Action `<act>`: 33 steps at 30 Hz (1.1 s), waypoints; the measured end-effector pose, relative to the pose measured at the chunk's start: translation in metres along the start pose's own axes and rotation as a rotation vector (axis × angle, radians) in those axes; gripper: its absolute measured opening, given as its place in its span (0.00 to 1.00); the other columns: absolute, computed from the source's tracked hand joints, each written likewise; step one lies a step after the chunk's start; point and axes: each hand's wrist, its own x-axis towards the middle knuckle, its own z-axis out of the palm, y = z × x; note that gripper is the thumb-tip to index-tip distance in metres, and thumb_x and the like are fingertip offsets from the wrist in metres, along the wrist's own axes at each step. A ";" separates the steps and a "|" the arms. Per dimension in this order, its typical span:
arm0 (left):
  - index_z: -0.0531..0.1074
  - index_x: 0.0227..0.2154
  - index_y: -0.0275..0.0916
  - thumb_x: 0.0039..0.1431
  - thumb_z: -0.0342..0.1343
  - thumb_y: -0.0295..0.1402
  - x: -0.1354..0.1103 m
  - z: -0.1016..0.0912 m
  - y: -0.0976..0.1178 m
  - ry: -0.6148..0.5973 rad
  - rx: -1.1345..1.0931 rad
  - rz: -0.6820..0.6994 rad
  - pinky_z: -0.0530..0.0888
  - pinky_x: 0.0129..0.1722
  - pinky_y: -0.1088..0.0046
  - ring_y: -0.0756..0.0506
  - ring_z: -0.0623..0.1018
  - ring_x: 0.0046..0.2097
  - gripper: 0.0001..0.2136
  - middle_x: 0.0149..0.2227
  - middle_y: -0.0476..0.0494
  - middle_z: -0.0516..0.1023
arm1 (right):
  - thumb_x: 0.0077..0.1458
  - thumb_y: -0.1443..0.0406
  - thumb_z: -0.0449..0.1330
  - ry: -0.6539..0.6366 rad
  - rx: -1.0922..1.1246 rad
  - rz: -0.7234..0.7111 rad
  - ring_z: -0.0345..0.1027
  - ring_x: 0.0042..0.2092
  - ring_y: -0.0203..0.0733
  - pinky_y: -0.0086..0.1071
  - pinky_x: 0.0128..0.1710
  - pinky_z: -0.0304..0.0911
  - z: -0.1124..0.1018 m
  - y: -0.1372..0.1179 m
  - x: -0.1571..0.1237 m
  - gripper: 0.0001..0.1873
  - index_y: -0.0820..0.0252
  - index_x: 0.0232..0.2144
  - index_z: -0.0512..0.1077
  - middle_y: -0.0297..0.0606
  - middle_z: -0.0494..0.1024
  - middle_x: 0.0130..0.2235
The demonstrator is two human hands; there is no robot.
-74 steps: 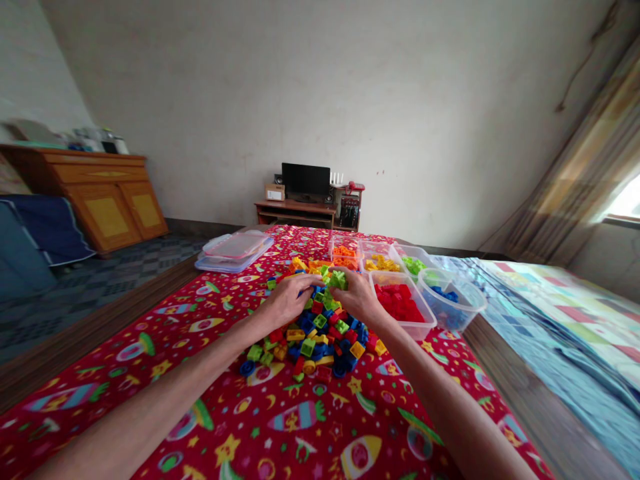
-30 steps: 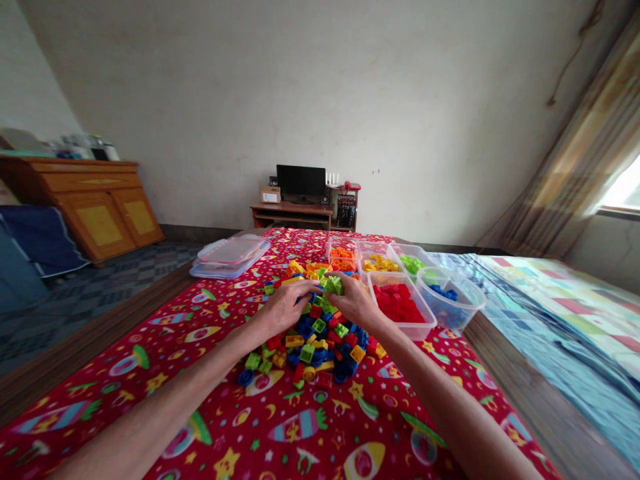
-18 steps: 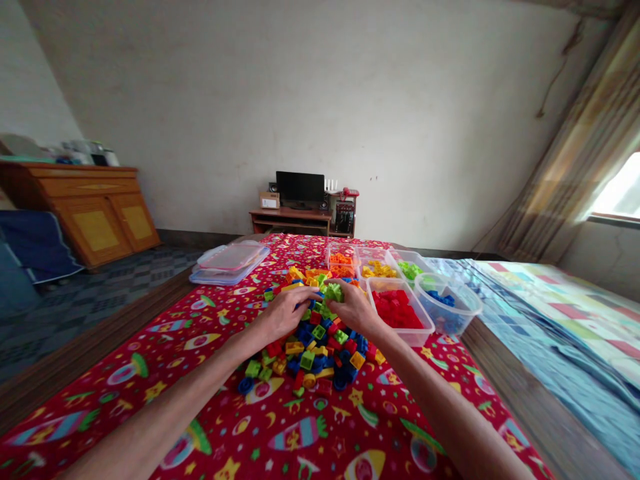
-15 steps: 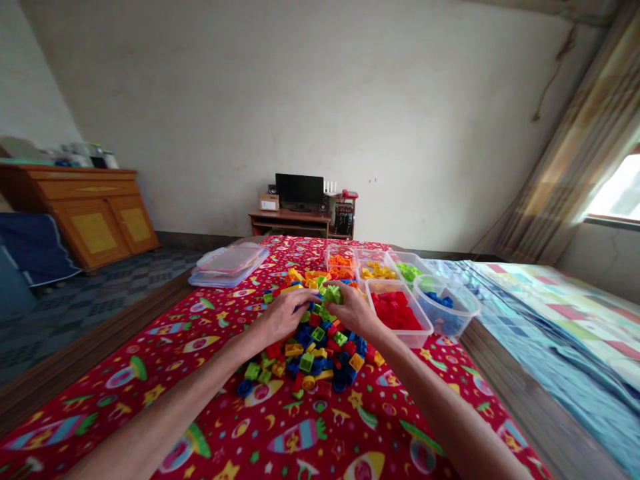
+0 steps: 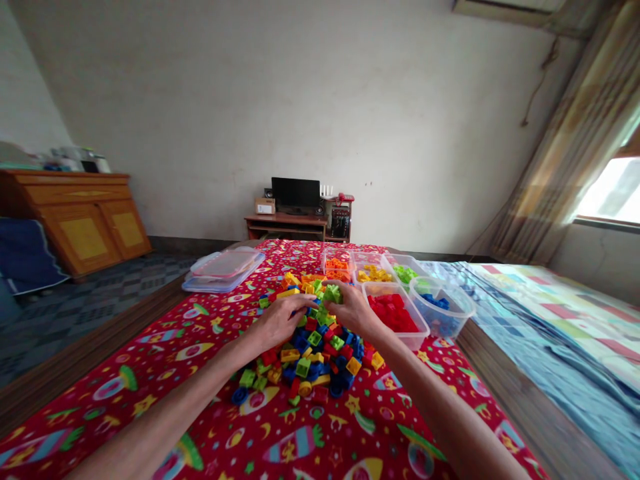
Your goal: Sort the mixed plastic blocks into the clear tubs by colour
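A mixed heap of toy building blocks in green, blue, yellow, red and orange lies on the red patterned cloth. At the heap's far side, my right hand is closed around several light green building blocks. My left hand reaches over the heap from the left, palm down, its fingers stretched towards the right hand and apart from one another. I see nothing held in it, though its fingertips are partly hidden among the blocks.
Right of the heap stand clear plastic tubs: red blocks, blue blocks, green blocks, yellow blocks and orange blocks. Stacked plastic lids lie at the far left. A bed adjoins the table on the right.
The view has shifted slightly. My left hand has flattened a little over the blocks, while my right hand keeps its hold on the green ones in nearly the same place.
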 end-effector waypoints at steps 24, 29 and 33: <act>0.78 0.37 0.42 0.59 0.46 0.36 -0.003 0.005 -0.003 -0.001 0.047 -0.009 0.73 0.52 0.66 0.43 0.77 0.50 0.15 0.48 0.45 0.79 | 0.47 0.67 0.58 0.175 0.175 -0.017 0.68 0.29 0.35 0.30 0.31 0.67 -0.079 0.019 0.030 0.23 0.64 0.48 0.70 0.33 0.73 0.29; 0.79 0.36 0.43 0.59 0.46 0.35 -0.004 0.006 -0.010 0.006 0.045 -0.014 0.74 0.49 0.68 0.43 0.78 0.48 0.15 0.47 0.46 0.79 | 0.44 0.72 0.59 0.312 -0.066 0.131 0.70 0.28 0.34 0.27 0.29 0.68 -0.154 0.051 0.075 0.21 0.64 0.45 0.71 0.33 0.74 0.28; 0.79 0.36 0.44 0.59 0.46 0.36 -0.005 0.005 -0.013 0.009 0.030 -0.016 0.75 0.48 0.70 0.44 0.79 0.47 0.15 0.46 0.47 0.79 | 0.44 0.74 0.60 0.214 -0.431 0.347 0.70 0.25 0.35 0.26 0.26 0.66 -0.182 0.092 0.096 0.12 0.67 0.35 0.74 0.37 0.75 0.25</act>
